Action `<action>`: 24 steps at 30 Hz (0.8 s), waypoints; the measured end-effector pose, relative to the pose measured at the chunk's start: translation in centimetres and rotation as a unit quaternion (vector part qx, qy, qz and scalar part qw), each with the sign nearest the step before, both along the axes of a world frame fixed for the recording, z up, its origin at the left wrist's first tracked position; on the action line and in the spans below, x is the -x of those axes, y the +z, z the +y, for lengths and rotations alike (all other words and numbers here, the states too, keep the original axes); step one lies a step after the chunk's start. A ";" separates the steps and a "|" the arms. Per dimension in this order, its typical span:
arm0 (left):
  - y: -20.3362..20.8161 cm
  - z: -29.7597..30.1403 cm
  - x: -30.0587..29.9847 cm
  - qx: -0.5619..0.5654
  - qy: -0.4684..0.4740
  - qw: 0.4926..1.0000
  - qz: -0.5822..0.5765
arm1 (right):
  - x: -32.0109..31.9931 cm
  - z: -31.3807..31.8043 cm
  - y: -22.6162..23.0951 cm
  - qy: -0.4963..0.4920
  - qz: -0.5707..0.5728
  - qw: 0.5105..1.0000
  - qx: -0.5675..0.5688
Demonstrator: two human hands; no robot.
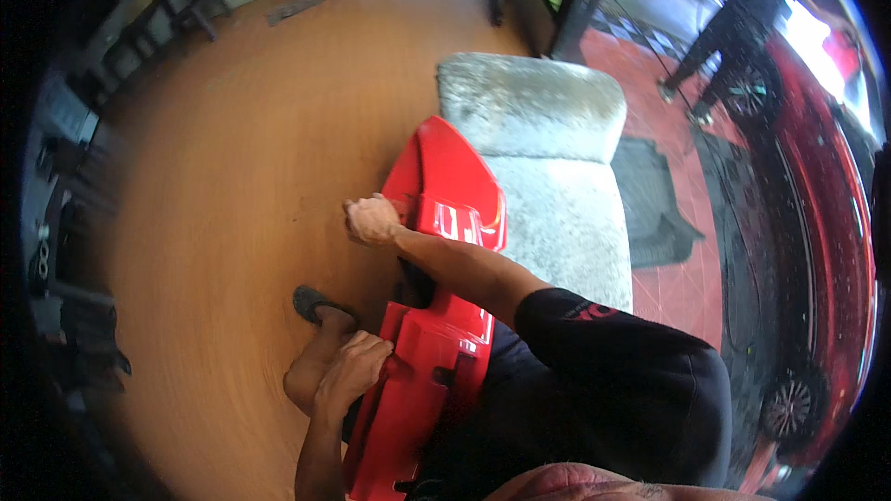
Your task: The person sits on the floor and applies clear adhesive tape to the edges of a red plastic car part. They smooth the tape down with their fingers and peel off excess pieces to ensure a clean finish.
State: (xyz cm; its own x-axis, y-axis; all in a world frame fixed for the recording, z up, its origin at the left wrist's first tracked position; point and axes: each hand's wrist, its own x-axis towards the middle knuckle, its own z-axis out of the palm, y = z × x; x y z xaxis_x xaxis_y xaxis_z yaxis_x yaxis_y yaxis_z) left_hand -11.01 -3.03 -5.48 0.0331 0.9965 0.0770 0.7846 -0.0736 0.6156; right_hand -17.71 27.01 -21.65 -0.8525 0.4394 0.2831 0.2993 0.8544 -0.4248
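A glossy red car bumper lies lengthwise across my lap. Its far end rests against a grey-white seat. The fingers of my left hand are curled over its left edge, near the lower part. My right arm reaches across the bumper, and my right hand is closed at its left side, farther up. Whatever that hand may hold is hidden by its curled fingers. A dark gap shows in the bumper between my two hands.
Wood-patterned floor spreads to the left; my sandalled foot is on it. At the right are a black floor mat, a wet red car and another person standing by it. Dark furniture lines the left side.
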 end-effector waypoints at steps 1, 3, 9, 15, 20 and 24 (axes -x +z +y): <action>0.0 -0.4 -0.1 0.004 0.002 1.000 -0.001 | -0.4 -0.9 0.6 0.004 -0.004 1.000 -0.009; 0.7 -0.5 -0.2 0.004 0.003 1.000 0.000 | -0.8 -1.8 1.9 0.008 -0.010 0.999 -0.032; 1.2 -0.4 -1.1 0.032 0.022 0.999 0.027 | -1.8 -2.3 5.2 0.001 -0.048 0.999 0.006; -0.1 -0.4 -0.4 -0.019 0.025 0.999 -0.042 | -2.5 -1.9 5.7 -0.006 -0.060 0.998 -0.016; 0.6 -0.1 -0.2 0.004 0.012 1.000 -0.027 | -1.3 -1.5 4.1 -0.009 -0.017 1.000 -0.023; 0.1 -1.4 0.0 0.049 0.000 0.997 0.059 | 0.6 -0.4 1.4 0.464 0.422 0.681 0.378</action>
